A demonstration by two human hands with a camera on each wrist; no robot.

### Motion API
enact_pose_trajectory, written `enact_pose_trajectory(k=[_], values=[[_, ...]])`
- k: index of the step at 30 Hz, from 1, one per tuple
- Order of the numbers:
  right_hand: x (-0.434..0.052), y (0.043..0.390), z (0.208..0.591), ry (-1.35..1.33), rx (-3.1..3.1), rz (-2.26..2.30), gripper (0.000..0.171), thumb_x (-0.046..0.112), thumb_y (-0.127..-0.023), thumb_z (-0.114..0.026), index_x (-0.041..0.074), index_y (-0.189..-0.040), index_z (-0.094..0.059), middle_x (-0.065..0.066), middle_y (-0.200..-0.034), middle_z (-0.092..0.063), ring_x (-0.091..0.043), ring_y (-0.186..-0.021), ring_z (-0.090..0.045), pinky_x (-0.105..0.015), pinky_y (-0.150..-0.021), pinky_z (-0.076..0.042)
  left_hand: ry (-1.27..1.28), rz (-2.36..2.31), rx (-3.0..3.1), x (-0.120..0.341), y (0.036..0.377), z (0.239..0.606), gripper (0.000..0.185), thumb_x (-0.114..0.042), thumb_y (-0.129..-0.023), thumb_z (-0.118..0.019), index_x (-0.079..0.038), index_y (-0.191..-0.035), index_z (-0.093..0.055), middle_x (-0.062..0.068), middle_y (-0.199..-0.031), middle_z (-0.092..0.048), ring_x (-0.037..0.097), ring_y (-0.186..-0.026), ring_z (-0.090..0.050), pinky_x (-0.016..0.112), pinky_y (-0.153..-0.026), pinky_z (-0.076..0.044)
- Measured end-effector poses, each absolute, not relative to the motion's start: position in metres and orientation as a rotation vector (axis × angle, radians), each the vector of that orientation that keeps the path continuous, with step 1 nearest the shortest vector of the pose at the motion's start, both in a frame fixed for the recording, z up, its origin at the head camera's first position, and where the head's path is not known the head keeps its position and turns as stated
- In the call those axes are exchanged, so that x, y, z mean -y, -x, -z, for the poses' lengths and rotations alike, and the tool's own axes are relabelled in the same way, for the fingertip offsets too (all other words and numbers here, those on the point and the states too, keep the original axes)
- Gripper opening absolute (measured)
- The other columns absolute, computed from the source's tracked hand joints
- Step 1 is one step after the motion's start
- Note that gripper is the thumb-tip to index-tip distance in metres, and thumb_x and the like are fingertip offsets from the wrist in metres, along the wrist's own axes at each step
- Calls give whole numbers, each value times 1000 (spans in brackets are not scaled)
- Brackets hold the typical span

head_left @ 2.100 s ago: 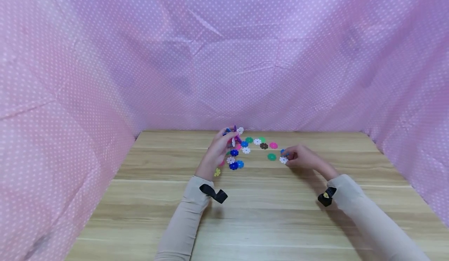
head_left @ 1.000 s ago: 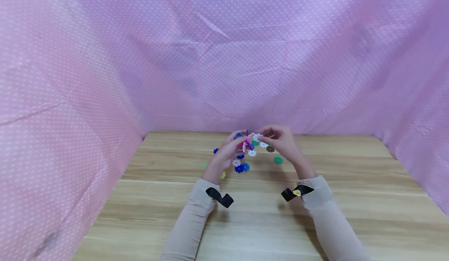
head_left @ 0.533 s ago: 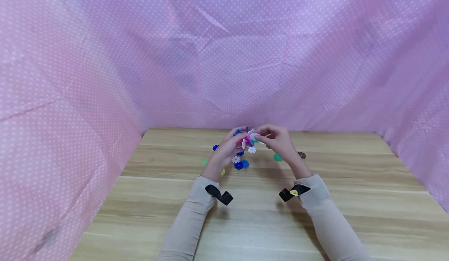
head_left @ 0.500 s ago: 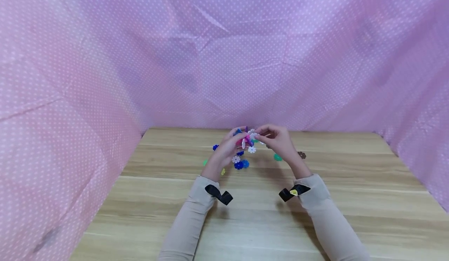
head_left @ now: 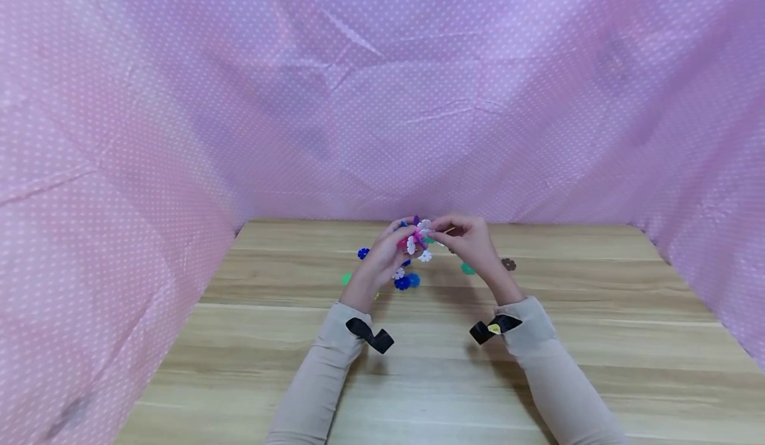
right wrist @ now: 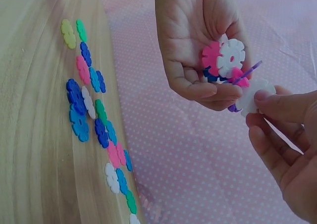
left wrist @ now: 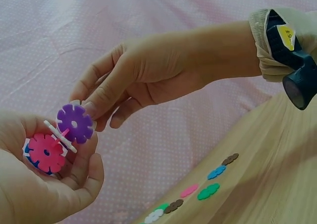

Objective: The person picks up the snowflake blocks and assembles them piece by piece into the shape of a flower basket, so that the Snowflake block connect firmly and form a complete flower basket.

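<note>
My left hand (head_left: 385, 256) holds a small cluster of notched, flower-shaped interlocking discs above the table. The cluster shows a pink disc (left wrist: 47, 153), a purple disc (left wrist: 74, 124), white discs and a bit of dark blue behind the pink. In the right wrist view, one white disc (right wrist: 231, 58) of it faces the camera, with the left fingers curled below. Between thumb and fingers my right hand (head_left: 472, 242) pinches another white disc (right wrist: 246, 103), right at the cluster's purple discs. The thumb covers part of that white disc.
Loose discs in several colours lie on the wooden table (head_left: 418, 378) under and around the hands, among them a brown disc (head_left: 509, 264), a green disc (head_left: 467, 268) and a dark blue disc (head_left: 363, 254). Pink dotted cloth (head_left: 382, 133) hangs around the back and sides.
My right hand has come from the table's right side over to the left hand, bringing a white disc to the cluster. Over the last second both hands have stayed together, barely moving.
</note>
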State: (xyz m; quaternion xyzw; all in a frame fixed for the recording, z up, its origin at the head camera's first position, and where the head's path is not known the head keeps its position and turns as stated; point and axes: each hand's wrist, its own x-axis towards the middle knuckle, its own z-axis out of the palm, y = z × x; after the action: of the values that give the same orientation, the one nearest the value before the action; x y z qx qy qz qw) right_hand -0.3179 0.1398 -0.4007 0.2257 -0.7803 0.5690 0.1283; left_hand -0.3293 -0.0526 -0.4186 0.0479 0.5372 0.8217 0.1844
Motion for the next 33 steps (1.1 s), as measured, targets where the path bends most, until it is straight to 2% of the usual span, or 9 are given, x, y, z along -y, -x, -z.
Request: enact_pose_trajectory(k=[3, 8, 12, 17, 19, 22, 26, 30, 33], values=[[-138, 319, 400, -665, 2279, -1642, 11, -4, -88, -75, -7, -98, -76, -25, -102, -75, -7, -83, -68, -15, -70, -56, -144, -2336, -1503, 52, 329, 418, 30, -14, -107, -49, -9, -136, -45, 2, -102, -61, 15, -87, -64, 31, -89, -53], [-135, 312, 389, -637, 2276, -1610, 9, -6, -88, -74, -10, -97, -75, -27, -99, -74, -14, -81, -69, -15, -68, -55, -179, -2373, -1465, 49, 328, 415, 23, -12, -106, -48, -10, -129, -46, 2, -99, -61, 14, -84, -65, 29, -84, -55], [-129, 299, 375, -659, 2230, -1557, 7, -8, -87, -75, -10, -93, -74, -28, -95, -74, -9, -78, -69, -15, -69, -56, -178, -2407, -1435, 46, 327, 413, 20, -12, -107, -48, -11, -126, -46, 2, -96, -62, 13, -81, -65, 28, -83, -56], [-125, 296, 376, -703, 2146, -1449, 8, -13, -81, -77, -11, -89, -74, -27, -87, -74, -6, -75, -70, -15, -70, -57, -173, -2393, -1459, 45, 326, 413, 22, -14, -106, -51, -11, -127, -47, 1, -98, -62, 13, -84, -64, 27, -82, -54], [-124, 298, 381, -686, 2135, -1456, 9, -14, -81, -77, -11, -88, -74, -27, -86, -74, -6, -73, -69, -15, -68, -56, -178, -2369, -1507, 46, 326, 413, 26, -15, -106, -52, -10, -131, -47, 1, -101, -61, 14, -89, -64, 28, -86, -53], [-125, 305, 393, -636, 2155, -1527, 9, -11, -82, -77, -10, -91, -75, -27, -89, -74, -2, -73, -67, -15, -69, -56, -159, -2357, -1556, 49, 325, 414, 33, -16, -105, -54, -11, -137, -47, 1, -105, -61, 15, -95, -63, 36, -97, -50], [-124, 315, 407, -620, 2228, -1596, 11, -4, -86, -77, -6, -97, -77, -24, -100, -75, 0, -81, -67, -21, -72, -59, -81, -2383, -1579, 52, 326, 415, 34, -18, -103, -58, -12, -136, -52, -3, -101, -64, 12, -92, -63, 42, -101, -45], [-122, 317, 412, -678, 2281, -1579, 14, 2, -88, -77, 0, -102, -78, -18, -103, -77, -9, -87, -70, -32, -73, -62, -37, -2398, -1578, 55, 329, 418, 30, -17, -102, -58, -9, -131, -55, -6, -89, -64, 11, -85, -61, 39, -93, -47], [-119, 317, 412, -708, 2282, -1548, 15, 2, -88, -78, 1, -103, -78, -17, -101, -77, -19, -89, -72, -34, -73, -62, -57, -2413, -1549, 57, 331, 418, 36, -14, -102, -57, -5, -136, -50, -5, -93, -62, 12, -89, -60, 45, -102, -47]])
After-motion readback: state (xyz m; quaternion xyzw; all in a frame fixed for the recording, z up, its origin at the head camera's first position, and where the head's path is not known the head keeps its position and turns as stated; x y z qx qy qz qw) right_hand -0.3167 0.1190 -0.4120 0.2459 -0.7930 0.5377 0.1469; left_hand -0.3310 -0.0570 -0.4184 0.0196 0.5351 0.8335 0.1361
